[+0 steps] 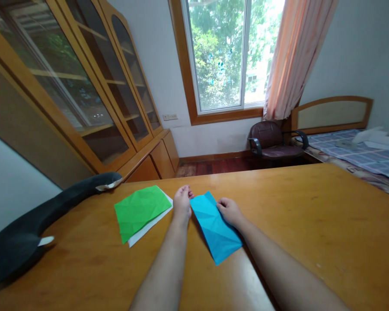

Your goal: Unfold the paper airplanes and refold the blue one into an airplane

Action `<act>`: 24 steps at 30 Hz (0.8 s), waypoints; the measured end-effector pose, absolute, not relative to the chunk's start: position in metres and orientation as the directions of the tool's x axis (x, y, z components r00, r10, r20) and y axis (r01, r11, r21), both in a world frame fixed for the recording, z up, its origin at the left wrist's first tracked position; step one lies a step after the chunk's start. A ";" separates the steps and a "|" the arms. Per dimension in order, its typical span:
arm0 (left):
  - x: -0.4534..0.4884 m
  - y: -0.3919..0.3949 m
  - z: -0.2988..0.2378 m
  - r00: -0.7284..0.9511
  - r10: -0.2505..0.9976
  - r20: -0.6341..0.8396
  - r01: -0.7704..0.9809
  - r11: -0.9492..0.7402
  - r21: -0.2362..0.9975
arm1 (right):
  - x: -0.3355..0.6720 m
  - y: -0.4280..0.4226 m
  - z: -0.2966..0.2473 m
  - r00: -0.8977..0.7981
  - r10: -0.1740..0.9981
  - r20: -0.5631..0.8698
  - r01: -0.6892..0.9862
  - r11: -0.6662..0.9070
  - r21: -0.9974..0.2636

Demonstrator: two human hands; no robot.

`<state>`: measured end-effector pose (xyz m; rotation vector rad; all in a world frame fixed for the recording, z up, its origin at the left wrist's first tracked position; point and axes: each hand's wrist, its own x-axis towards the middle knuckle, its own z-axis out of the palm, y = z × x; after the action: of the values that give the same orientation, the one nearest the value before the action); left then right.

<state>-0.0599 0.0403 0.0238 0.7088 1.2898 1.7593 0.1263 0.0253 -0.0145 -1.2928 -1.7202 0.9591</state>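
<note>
A sheet of blue paper point(215, 231), marked with crossing creases, is held at a tilt over the wooden table. My left hand point(182, 204) has its fingers pinched together at the sheet's far left corner; the fingertips are partly hidden. On the opposite long edge, my right hand point(230, 211) grips the paper near its far end, fingers curled and closed. Left of my hands lies a creased green paper point(142, 211), with a white sheet point(151, 228) showing from under its right and near edges.
The wooden table point(311, 224) spreads around my hands. A long dark curved object point(52, 216) with white parts lies at its left. Beyond stand a glass-door cabinet point(123, 77), an armchair point(272, 140) and a bed point(359, 151) under a window point(220, 56).
</note>
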 end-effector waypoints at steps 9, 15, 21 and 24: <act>-0.034 0.021 0.006 -0.572 0.809 -0.134 -0.440 -0.166 0.882 | 0.127 0.032 -0.019 -0.098 0.990 0.105 0.396 0.136 -0.908; -0.022 0.014 0.010 -0.378 0.894 -0.241 -0.601 -0.039 0.798 | 0.126 0.034 -0.027 -0.099 0.993 0.061 0.348 0.092 -0.933; -0.021 0.014 0.009 -0.320 0.907 -0.272 -0.515 0.074 0.854 | 0.125 0.033 -0.028 -0.161 0.982 0.099 0.327 0.147 -0.933; -0.022 0.011 0.011 -0.251 0.945 -0.208 -0.440 0.080 0.895 | 0.124 0.030 -0.024 -0.218 0.965 0.149 0.338 0.217 -0.916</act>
<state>-0.0218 0.0110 0.0114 0.6181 1.1428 1.4793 0.1238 0.0302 -0.0236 -1.2271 -1.7047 1.0042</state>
